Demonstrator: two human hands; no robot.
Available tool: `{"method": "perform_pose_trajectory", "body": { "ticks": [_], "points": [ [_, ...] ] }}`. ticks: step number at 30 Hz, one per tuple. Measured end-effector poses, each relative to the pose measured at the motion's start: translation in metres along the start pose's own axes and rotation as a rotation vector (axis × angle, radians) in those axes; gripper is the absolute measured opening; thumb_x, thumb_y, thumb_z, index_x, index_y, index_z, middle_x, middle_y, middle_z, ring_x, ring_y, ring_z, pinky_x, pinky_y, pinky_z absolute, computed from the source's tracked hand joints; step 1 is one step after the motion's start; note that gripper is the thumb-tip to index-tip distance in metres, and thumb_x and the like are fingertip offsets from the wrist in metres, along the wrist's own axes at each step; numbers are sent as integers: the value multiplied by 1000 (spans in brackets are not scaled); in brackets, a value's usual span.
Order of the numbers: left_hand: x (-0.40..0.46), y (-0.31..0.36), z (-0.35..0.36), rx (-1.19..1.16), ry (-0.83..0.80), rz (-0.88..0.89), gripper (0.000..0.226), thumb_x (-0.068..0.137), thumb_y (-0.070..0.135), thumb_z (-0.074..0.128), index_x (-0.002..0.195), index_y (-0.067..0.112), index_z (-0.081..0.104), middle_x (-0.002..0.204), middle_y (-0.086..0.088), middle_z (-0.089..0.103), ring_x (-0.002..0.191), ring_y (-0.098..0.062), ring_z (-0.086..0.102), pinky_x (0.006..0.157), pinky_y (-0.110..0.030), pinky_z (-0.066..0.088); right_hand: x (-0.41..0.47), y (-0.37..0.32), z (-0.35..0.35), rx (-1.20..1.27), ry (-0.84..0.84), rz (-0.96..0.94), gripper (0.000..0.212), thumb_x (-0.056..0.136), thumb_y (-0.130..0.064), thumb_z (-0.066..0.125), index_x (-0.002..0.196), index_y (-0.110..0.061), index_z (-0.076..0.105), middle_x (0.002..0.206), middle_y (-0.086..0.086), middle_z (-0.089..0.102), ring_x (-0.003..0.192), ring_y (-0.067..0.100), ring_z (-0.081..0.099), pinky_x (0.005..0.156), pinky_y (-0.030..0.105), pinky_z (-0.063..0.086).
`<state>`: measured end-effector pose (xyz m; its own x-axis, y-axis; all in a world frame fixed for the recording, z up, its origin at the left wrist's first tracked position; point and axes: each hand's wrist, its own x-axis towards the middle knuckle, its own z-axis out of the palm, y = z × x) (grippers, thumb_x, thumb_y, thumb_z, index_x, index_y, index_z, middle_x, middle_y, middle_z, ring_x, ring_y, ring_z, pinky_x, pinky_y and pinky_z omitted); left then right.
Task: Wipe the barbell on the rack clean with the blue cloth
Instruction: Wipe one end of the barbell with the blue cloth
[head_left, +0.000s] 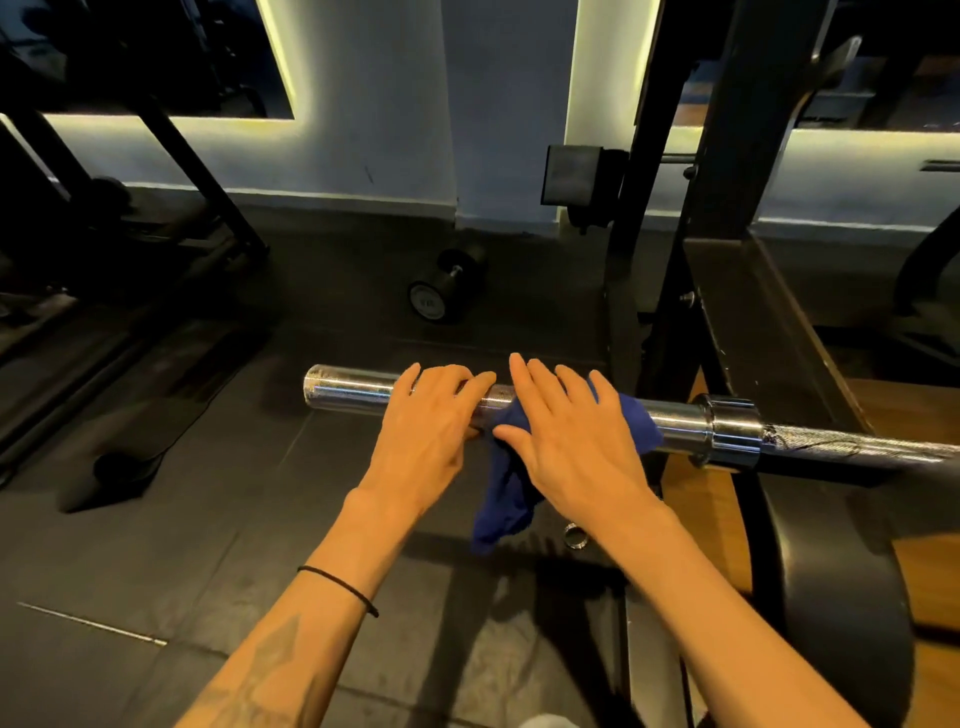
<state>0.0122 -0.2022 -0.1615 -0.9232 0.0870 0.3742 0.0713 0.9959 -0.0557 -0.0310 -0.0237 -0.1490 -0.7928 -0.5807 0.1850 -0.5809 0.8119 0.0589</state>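
A chrome barbell (353, 391) runs left to right across the middle, its bare sleeve end at the left and its collar (730, 430) and knurled shaft at the right. The blue cloth (506, 499) is draped over the sleeve, one end hanging down below it. My right hand (571, 436) lies flat on the cloth with straight fingers, pressing it onto the sleeve. My left hand (431, 421) rests on the sleeve just left of the cloth, its fingers curled over the top of the bar.
The black rack upright (675, 218) stands right of my hands, with a bench edge (753, 332) beyond it. A black dumbbell (447, 286) lies on the dark rubber floor behind the bar. A small metal ring (574, 535) lies on the floor below.
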Motion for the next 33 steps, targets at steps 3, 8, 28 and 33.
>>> {"method": "perform_pose_trajectory", "body": {
  "ticks": [3, 8, 28, 33],
  "points": [
    [0, 3, 2, -17, 64, 3, 69, 70, 16, 83, 133, 17, 55, 116, -5, 58, 103, -26, 57, 107, -47, 41, -15, 27, -3, 8, 34, 81, 74, 99, -56, 33, 159, -14, 27, 156, 7, 44, 143, 31, 40, 119, 54, 29],
    [2, 18, 2, 47, 87, -90, 64, 64, 14, 81, 121, 15, 52, 104, -7, 50, 89, -25, 47, 83, -39, 42, -30, 36, -4, 19, 50, 164, 68, 105, -56, 23, 155, -12, 37, 154, 10, 47, 144, 33, 42, 118, 61, 29],
    [8, 25, 3, -108, 121, -23, 59, 61, 8, 85, 113, 13, 58, 100, -5, 56, 85, -23, 53, 78, -35, 44, -26, 34, -1, 9, 69, 195, 79, 99, -63, 28, 157, -10, 32, 158, 11, 42, 145, 34, 38, 121, 61, 21],
    [11, 30, 7, -32, 99, -24, 68, 62, 17, 86, 124, 12, 57, 102, -8, 53, 85, -25, 49, 76, -38, 46, -27, 33, -3, 3, 36, 180, 75, 101, -56, 31, 158, -9, 28, 161, 11, 36, 149, 32, 32, 120, 62, 21]
  ]
}}
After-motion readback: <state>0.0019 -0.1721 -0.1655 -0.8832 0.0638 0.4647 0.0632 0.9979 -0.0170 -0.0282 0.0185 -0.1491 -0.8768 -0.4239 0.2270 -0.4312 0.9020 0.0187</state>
